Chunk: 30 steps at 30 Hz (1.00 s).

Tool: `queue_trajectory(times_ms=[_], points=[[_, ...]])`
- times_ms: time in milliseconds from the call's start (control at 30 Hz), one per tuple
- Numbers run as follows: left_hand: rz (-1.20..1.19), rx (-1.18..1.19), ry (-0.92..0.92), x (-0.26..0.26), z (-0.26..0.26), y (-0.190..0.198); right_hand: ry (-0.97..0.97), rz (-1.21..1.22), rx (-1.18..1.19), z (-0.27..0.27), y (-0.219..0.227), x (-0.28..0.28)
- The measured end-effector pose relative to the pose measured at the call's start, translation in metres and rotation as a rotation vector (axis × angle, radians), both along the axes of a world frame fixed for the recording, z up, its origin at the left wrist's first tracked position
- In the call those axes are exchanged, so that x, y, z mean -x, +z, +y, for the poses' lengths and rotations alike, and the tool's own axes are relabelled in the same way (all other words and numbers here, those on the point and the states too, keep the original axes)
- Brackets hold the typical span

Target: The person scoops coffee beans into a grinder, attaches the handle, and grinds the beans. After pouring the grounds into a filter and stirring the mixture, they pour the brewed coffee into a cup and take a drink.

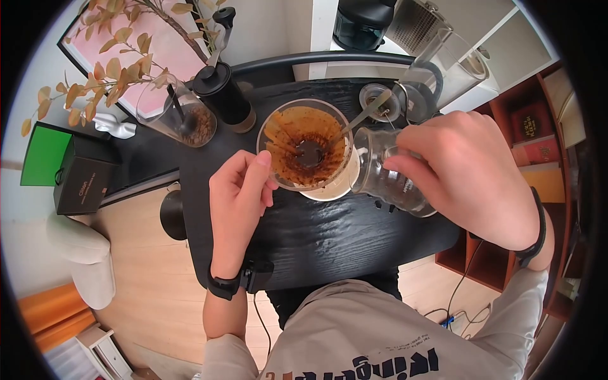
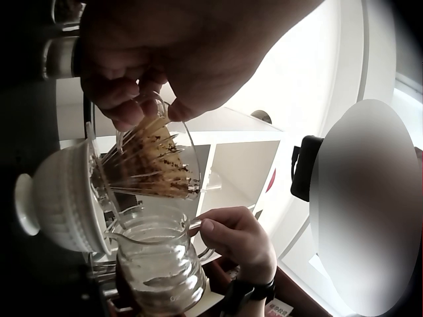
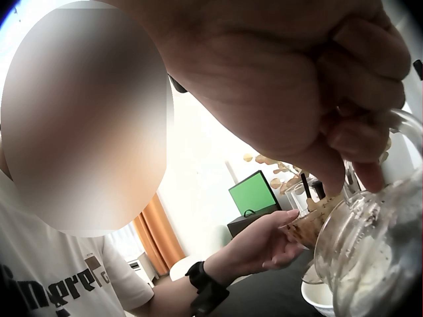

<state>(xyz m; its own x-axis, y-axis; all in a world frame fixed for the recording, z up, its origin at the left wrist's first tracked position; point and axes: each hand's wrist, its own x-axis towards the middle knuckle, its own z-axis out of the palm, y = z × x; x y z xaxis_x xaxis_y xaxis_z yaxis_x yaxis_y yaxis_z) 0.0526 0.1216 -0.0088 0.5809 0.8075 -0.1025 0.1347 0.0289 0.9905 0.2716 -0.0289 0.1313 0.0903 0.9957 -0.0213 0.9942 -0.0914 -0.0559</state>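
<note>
My left hand (image 1: pixel 244 190) pinches the handle of a glass dripper (image 1: pixel 304 144), which holds a brown-stained filter with dark wet grounds. The dripper is above a white ribbed bowl (image 2: pixel 61 198). In my right hand (image 1: pixel 462 174) is the handle of a clear glass server (image 1: pixel 392 174), tilted with its mouth toward the dripper and bowl; in the left wrist view the server (image 2: pixel 158 264) is beside the bowl's rim. A spoon (image 1: pixel 370 109) stands behind the dripper, its lower end hidden by it.
A black grinder (image 1: pixel 223 95) and a glass of beans (image 1: pixel 193 126) stand at the back left, beside a black box (image 1: pixel 85 177). At the back right are a small glass dish (image 1: pixel 380 95) and a tall glass vessel (image 1: pixel 437 60). Shelves (image 1: pixel 538 133) stand to the right.
</note>
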Motion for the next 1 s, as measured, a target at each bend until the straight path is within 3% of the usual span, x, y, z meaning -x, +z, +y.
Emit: queue_trajectory(times_ms=[767,1000], points=[[-0.042,0.051,0.018,-0.001,0.004,0.001,0.225,-0.13,0.007,0.031,-0.001,0.011],[-0.032,0.061,0.033,-0.003,0.003,0.004,0.347,-0.056,-0.046,0.034,0.0,0.012]])
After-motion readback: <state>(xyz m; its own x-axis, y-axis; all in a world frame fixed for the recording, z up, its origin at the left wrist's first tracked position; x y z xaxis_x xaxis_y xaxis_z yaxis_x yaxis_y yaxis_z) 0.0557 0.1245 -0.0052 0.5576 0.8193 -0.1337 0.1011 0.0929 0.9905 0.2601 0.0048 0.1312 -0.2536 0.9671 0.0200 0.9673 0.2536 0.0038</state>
